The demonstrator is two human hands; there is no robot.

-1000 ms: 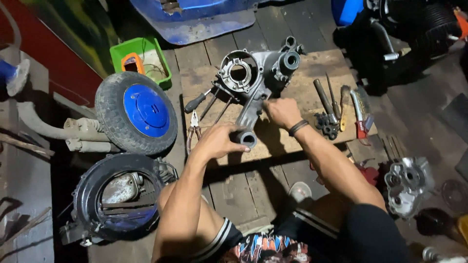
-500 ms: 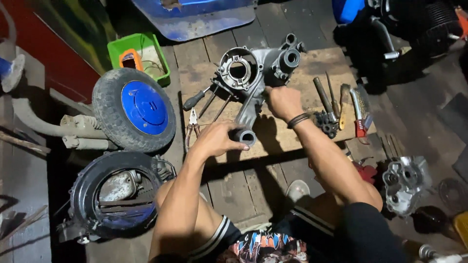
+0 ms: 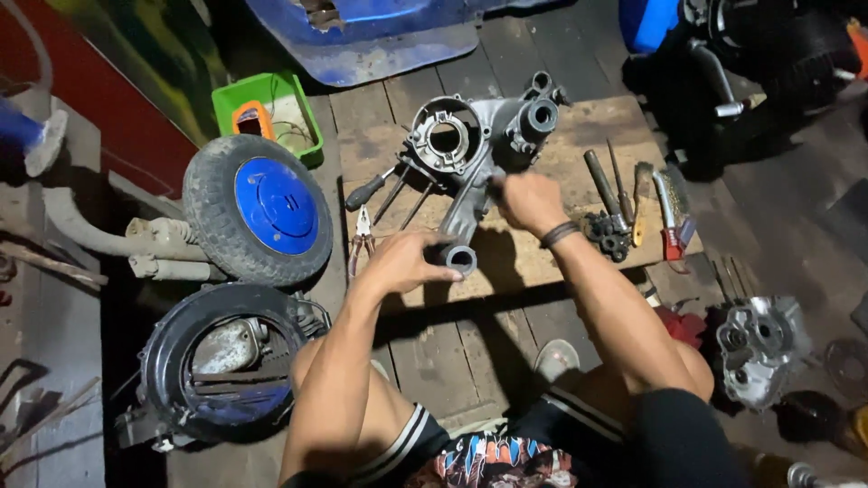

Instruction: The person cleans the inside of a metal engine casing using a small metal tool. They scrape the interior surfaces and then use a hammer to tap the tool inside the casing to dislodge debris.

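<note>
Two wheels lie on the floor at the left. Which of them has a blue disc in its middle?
The upper wheel, the one beside the green tray. The lower wheel shows grey metal parts inside instead.

Both hands (image 3: 411,262) on engine casing (image 3: 475,154)

Bare arms, dark wristband (image 3: 559,234), seemingly patterned shorts (image 3: 493,463) with striped hems.

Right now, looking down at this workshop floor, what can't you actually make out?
- Head view: whatever the right hand grips on the engine casing; the hand covers it.
- The casing's tube end, partly behind the left hand.
- The blue body panel, cut by the top edge.
- The green tray contents, too small.
</note>
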